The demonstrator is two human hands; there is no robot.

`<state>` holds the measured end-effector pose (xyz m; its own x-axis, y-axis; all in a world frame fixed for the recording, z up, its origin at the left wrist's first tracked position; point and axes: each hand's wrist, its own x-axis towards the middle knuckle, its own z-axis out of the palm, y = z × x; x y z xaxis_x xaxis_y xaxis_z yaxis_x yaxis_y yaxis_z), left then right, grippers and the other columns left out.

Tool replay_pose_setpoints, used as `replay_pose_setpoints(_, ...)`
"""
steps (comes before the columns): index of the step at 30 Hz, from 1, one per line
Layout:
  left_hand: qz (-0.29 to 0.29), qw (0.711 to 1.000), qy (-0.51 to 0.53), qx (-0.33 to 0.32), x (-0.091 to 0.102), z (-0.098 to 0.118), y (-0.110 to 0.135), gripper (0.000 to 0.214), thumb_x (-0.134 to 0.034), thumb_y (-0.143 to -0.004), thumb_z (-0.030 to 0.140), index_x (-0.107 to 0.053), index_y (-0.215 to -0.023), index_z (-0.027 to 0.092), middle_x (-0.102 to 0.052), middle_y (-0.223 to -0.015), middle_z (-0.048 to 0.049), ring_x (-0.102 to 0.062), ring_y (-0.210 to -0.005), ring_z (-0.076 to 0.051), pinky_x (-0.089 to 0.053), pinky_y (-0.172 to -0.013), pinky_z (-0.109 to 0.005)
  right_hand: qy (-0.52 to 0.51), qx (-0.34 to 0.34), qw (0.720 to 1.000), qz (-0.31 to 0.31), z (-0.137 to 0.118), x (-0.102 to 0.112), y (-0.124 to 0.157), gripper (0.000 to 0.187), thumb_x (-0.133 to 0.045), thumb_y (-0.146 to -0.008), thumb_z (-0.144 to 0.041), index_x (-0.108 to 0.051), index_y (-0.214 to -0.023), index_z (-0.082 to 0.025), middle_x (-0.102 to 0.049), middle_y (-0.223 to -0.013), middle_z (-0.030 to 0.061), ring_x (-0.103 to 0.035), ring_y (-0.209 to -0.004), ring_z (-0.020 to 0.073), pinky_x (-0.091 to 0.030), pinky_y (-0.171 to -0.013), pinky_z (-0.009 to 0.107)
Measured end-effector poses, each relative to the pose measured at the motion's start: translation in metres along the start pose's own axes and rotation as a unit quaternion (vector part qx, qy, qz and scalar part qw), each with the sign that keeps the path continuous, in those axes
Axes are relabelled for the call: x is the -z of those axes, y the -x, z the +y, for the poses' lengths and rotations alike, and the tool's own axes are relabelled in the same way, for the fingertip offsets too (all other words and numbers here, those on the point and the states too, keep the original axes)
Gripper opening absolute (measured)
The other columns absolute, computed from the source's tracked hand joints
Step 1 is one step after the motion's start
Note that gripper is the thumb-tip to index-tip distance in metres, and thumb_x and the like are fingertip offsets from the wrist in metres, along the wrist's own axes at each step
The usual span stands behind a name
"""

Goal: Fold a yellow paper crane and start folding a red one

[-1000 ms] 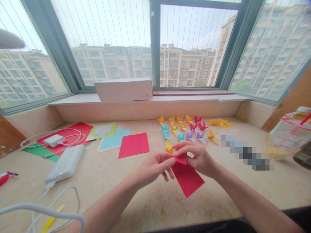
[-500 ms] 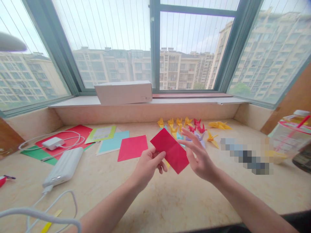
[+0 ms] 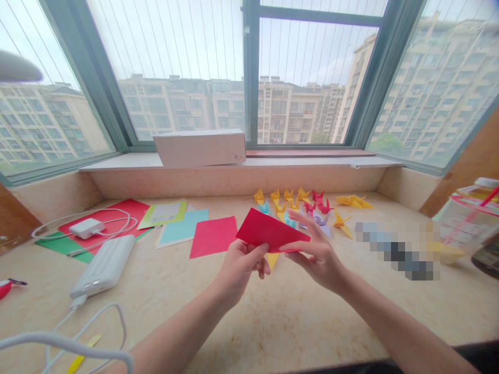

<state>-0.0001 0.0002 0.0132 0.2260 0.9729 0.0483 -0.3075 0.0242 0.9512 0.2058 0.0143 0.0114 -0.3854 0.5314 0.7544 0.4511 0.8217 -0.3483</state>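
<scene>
My left hand [image 3: 237,272] pinches a piece of red origami paper [image 3: 267,227] at its lower left, with the thumb on the near face. At the paper's right corner my right hand [image 3: 323,257] has its thumb under the lower edge and a finger along the face. The paper is held above the table, its lower part folded up so that it looks like a wide, low shape. Another red paper square [image 3: 213,237] lies flat left of my hands. Behind them stand several folded paper cranes in yellow, red, blue and purple, such as a yellow crane [image 3: 342,223]; some are partly hidden.
To the left lie blue paper [image 3: 187,228], a yellow-green packet [image 3: 166,214], a large red sheet [image 3: 127,210], a white charger [image 3: 86,227] and a white power bank [image 3: 103,266] with cables. A white box [image 3: 200,149] sits on the sill. A clear cup [image 3: 465,223] stands at right.
The red paper has gone from an opened-out rectangle to a shape folded up along its lower side. My right hand has moved left and down, closing its thumb and finger on it.
</scene>
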Motion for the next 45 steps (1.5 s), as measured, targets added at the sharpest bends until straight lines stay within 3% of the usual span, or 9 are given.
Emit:
replay_pose_setpoints(4, -0.036, 0.998, -0.052, -0.009, -0.002, 0.001, 0.003, 0.029, -0.072, -0.08, 0.035, -0.069, -0.091, 0.008, -0.067, -0.058, -0.0053, -0.058, -0.043, -0.012, -0.044, -0.041, -0.02, -0.093, -0.083, 0.991, 0.053, -0.001, -0.005, -0.001, 0.008, -0.067, -0.087, -0.026, -0.074, -0.086, -0.023, -0.053, -0.133, 0.0104, -0.06, -0.111, 0.0252, -0.049, -0.096, 0.044)
replay_pose_setpoints(12, -0.057, 0.991, -0.116, -0.033, -0.006, 0.0, 0.005, 0.036, -0.072, -0.078, 0.035, -0.069, -0.103, 0.009, -0.071, -0.077, -0.0085, -0.066, -0.049, -0.016, -0.047, -0.042, -0.021, -0.137, -0.159, 0.976, 0.063, -0.006, -0.008, -0.003, 0.009, -0.07, -0.085, -0.03, -0.075, -0.083, -0.022, -0.065, -0.095, 0.0069, -0.062, -0.093, 0.0214, -0.051, -0.083, 0.036)
replay_pose_setpoints(20, -0.036, 0.989, -0.137, -0.031, -0.008, -0.005, 0.005, 0.035, -0.066, -0.082, 0.034, -0.068, -0.105, 0.009, -0.072, -0.08, -0.0096, -0.064, -0.045, -0.014, -0.045, -0.04, -0.021, -0.282, -0.298, 0.909, 0.067, -0.004, -0.012, -0.003, 0.04, -0.076, -0.078, -0.037, -0.067, -0.115, -0.024, -0.072, -0.093, 0.0053, -0.066, -0.085, 0.0201, -0.054, -0.076, 0.034)
replay_pose_setpoints(24, -0.036, 0.986, -0.155, -0.052, -0.005, -0.005, 0.006, 0.031, -0.065, -0.084, 0.034, -0.07, -0.102, 0.01, -0.071, -0.077, -0.0082, -0.063, -0.045, -0.012, -0.043, -0.04, -0.019, -0.273, -0.309, 0.911, 0.016, -0.005, -0.008, -0.006, 0.025, -0.074, -0.079, -0.041, -0.074, -0.089, -0.018, -0.072, -0.084, 0.0051, -0.064, -0.079, 0.0184, -0.051, -0.073, 0.03)
replay_pose_setpoints(27, -0.061, 0.986, -0.147, -0.056, -0.003, -0.005, 0.005, 0.031, -0.065, -0.084, 0.034, -0.069, -0.106, 0.011, -0.073, -0.081, -0.0088, -0.066, -0.049, -0.014, -0.045, -0.042, -0.019, -0.279, -0.313, 0.907, 0.033, -0.007, -0.009, -0.005, 0.027, -0.074, -0.078, -0.043, -0.067, -0.073, -0.017, -0.066, -0.07, 0.0011, -0.059, -0.068, 0.0148, -0.046, -0.064, 0.027)
replay_pose_setpoints(33, -0.062, 0.99, -0.118, -0.035, -0.002, -0.008, 0.001, 0.033, -0.065, -0.084, 0.039, -0.07, -0.099, 0.01, -0.074, -0.088, -0.0131, -0.066, -0.047, -0.014, -0.045, -0.04, -0.019, -0.3, -0.329, 0.895, 0.04, -0.014, -0.015, -0.005, 0.031, -0.075, -0.077, -0.045, -0.067, -0.069, -0.016, -0.064, -0.064, 0.0006, -0.054, -0.06, 0.0125, -0.043, -0.057, 0.025)
replay_pose_setpoints(40, 0.003, 0.994, -0.103, -0.027, 0.001, -0.002, -0.001, 0.035, -0.066, -0.083, 0.043, -0.068, -0.086, 0.008, -0.075, -0.087, -0.0155, -0.062, -0.039, -0.012, -0.04, -0.036, -0.02, -0.249, -0.328, 0.89, 0.197, 0.007, 0.004, -0.008, 0.037, -0.067, -0.082, -0.055, -0.073, -0.085, -0.018, -0.06, -0.056, -0.0004, -0.055, -0.054, 0.0134, -0.044, -0.055, 0.026)
replay_pose_setpoints(42, 0.039, 0.995, -0.085, -0.032, 0.0, 0.0, -0.003, 0.036, -0.066, -0.083, 0.043, -0.068, -0.082, 0.007, -0.075, -0.089, -0.0168, -0.06, -0.038, -0.011, -0.041, -0.036, -0.02, -0.288, -0.3, 0.899, 0.138, 0.007, 0.003, -0.009, 0.046, -0.055, -0.088, -0.06, -0.074, -0.097, -0.019, -0.07, -0.077, 0.0055, -0.064, -0.073, 0.0179, -0.049, -0.067, 0.029)
replay_pose_setpoints(45, 0.057, 0.995, -0.065, -0.042, -0.005, -0.002, -0.003, 0.04, -0.064, -0.083, 0.046, -0.068, -0.08, 0.007, -0.074, -0.077, -0.0145, -0.059, -0.037, -0.011, -0.04, -0.036, -0.02, -0.368, -0.269, 0.889, -0.045, -0.007, -0.009, -0.01, 0.049, -0.058, -0.085, -0.061, -0.072, -0.11, -0.021, -0.074, -0.097, 0.008, -0.067, -0.095, 0.0241, -0.051, -0.087, 0.036)
